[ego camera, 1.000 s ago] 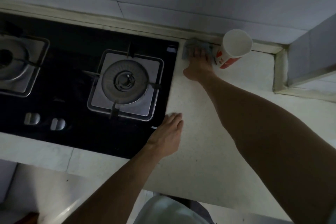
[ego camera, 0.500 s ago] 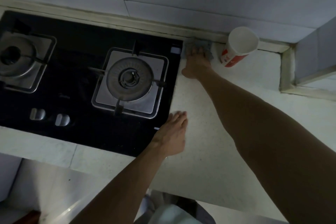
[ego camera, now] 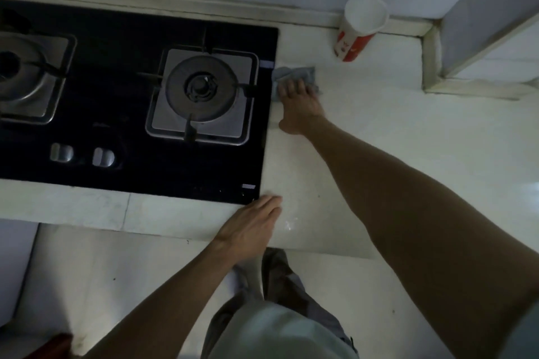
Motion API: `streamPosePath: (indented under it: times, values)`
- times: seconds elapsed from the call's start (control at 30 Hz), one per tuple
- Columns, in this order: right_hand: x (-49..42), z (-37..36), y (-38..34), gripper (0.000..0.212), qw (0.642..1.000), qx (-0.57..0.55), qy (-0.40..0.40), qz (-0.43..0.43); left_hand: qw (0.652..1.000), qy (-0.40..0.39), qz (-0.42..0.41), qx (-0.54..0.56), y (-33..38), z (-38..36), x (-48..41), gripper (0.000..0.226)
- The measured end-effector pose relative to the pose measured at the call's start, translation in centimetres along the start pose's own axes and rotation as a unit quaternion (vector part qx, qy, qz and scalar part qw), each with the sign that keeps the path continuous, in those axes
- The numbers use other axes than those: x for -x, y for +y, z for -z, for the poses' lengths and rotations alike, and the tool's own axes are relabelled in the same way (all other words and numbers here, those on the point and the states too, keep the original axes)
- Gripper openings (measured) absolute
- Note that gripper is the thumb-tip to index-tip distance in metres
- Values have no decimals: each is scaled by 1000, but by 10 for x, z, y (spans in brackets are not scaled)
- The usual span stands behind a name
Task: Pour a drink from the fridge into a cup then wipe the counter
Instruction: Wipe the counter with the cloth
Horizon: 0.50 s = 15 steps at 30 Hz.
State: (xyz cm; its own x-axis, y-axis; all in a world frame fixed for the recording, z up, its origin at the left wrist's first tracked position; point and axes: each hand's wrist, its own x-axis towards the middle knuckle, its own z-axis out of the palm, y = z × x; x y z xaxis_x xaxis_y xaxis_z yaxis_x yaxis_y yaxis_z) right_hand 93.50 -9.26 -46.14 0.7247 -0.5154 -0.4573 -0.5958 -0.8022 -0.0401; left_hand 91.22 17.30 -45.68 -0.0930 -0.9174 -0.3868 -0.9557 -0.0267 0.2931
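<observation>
Sweeping the cloth (ego camera: 303, 73) wide under the flat-fingered right hand (ego camera: 300, 100) could tip the cup (ego camera: 360, 28) at the counter's (ego camera: 408, 154) back edge — left hand (ego camera: 250, 224) lies flat, holding nothing.

Head view looks steeply down onto counter (ego camera: 379, 154).

White counter (ego camera: 408, 140) w/ black hob (ego camera: 131, 46), red-white cup (ego camera: 358, 29) & grey cloth (ego camera: 297, 72).
</observation>
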Motion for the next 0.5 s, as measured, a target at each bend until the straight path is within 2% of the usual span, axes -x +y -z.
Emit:
streamPosePath:
  times: [0.1,0.27,0.5]
  values:
    - [25,-13,-9,91,1000,-9,9,2,1000,-5,8,-20,-4,-13,17,59]
    - [90,-45,-39,91,999,-29,12,-3,999,27,24,-1,-2,-26,49,48]
    - [173,-80,-79,91,999,-51,-8,-15,995,24,91,-25,-4,-40,100,59]
